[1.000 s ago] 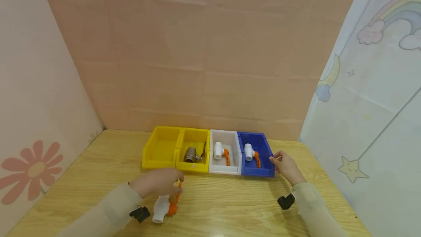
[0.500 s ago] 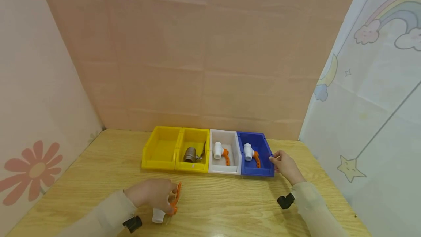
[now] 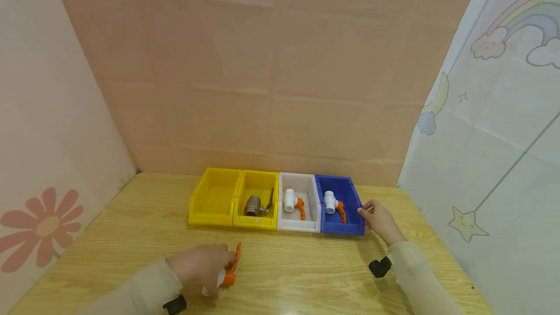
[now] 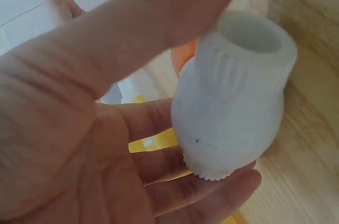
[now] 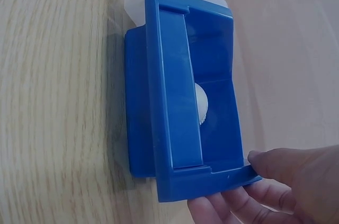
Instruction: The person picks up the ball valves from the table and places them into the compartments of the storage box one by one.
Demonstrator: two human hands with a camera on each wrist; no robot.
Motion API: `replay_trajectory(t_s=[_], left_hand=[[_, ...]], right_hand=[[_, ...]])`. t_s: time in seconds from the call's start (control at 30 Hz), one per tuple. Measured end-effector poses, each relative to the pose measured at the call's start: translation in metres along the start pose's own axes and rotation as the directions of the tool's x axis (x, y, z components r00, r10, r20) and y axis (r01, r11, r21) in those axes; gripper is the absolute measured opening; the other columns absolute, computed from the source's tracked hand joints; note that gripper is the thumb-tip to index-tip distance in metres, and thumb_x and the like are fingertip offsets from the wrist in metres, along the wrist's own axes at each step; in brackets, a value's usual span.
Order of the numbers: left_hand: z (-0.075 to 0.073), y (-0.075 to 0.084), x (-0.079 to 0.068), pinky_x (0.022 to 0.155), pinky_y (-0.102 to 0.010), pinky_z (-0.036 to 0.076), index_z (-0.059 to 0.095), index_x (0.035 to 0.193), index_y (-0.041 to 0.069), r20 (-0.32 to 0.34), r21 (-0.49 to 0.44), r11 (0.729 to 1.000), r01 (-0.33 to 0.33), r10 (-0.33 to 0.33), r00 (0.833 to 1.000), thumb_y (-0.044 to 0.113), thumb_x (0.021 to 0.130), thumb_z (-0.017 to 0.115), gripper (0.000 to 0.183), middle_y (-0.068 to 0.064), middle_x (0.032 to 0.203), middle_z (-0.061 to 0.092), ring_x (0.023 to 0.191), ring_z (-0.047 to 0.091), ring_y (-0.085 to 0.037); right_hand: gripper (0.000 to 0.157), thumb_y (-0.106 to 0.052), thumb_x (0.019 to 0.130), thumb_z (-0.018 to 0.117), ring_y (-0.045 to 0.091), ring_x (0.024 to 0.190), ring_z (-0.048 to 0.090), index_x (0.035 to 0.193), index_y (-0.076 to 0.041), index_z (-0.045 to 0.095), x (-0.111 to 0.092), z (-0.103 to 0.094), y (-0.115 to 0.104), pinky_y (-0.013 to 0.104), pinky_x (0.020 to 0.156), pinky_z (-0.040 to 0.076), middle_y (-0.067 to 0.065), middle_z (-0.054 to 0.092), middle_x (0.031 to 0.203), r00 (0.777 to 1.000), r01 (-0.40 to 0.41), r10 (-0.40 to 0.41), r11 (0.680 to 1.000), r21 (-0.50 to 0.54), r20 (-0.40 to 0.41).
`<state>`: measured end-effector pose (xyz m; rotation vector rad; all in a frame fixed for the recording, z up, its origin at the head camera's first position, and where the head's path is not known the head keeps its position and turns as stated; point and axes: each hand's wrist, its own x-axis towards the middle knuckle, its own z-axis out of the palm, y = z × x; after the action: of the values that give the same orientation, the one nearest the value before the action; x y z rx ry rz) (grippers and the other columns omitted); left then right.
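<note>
A white plastic ball valve point(image 4: 233, 97) with an orange handle point(image 3: 236, 256) lies on the near left of the table. My left hand point(image 3: 203, 264) is over it, the thumb along one end and the fingers behind its body in the left wrist view; in the head view the hand hides most of the white body. At the far right of the bin row, my right hand point(image 3: 381, 220) grips the side rim of the blue bin point(image 5: 177, 91), thumb on top and fingers below. Inside that bin is another white ball valve point(image 3: 330, 202) with an orange handle.
Left of the blue bin stand a white bin point(image 3: 299, 226) holding a similar white valve point(image 3: 289, 200), a yellow bin point(image 3: 255, 222) with a brownish metal valve point(image 3: 252, 206), and a second yellow bin point(image 3: 214, 201). A cloth-covered wall point(image 3: 271, 86) rises behind the row.
My left hand has come down onto the white ball valve, and its thumb and fingers have closed about the body. The right hand stays on the blue bin's rim.
</note>
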<state>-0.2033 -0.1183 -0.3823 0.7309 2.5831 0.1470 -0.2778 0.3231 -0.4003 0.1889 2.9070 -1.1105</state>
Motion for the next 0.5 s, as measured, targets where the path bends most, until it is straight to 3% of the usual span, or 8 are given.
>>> replay_trajectory(t_s=[0.27, 0.5], left_hand=[[0.0017, 0.0, 0.0012, 0.076, -0.029, 0.051, 0.063, 0.11, 0.023, 0.018, 0.048, 0.999, -0.019, 0.018, 1.0, 0.021, 0.055, 0.094, 0.063, 0.007, 0.098, 0.056, 0.081, 0.052, -0.008], [0.0031, 0.0002, 0.0007, 0.071, -0.027, 0.05, 0.063, 0.103, 0.023, 0.002, 0.058, 0.998, -0.036, 0.035, 0.999, 0.018, 0.056, 0.093, 0.055, 0.008, 0.092, 0.054, 0.076, 0.049, -0.006]], right_hand=[[0.025, -0.017, 0.1, 0.052, 0.027, 0.071, 0.059, 0.109, 0.005, 0.045, -0.0005, 0.002, 0.0018, 0.039, 0.067, 0.056, 0.014, 0.056, 0.081, 1.0, 0.001, -0.001, 1.0, 0.003, 0.005], [0.025, -0.017, 0.1, 0.051, 0.028, 0.072, 0.059, 0.11, 0.006, 0.045, -0.003, 0.0012, 0.001, 0.039, 0.068, 0.056, 0.013, 0.056, 0.081, 1.0, 0.012, -0.012, 1.0, 0.008, 0.0]])
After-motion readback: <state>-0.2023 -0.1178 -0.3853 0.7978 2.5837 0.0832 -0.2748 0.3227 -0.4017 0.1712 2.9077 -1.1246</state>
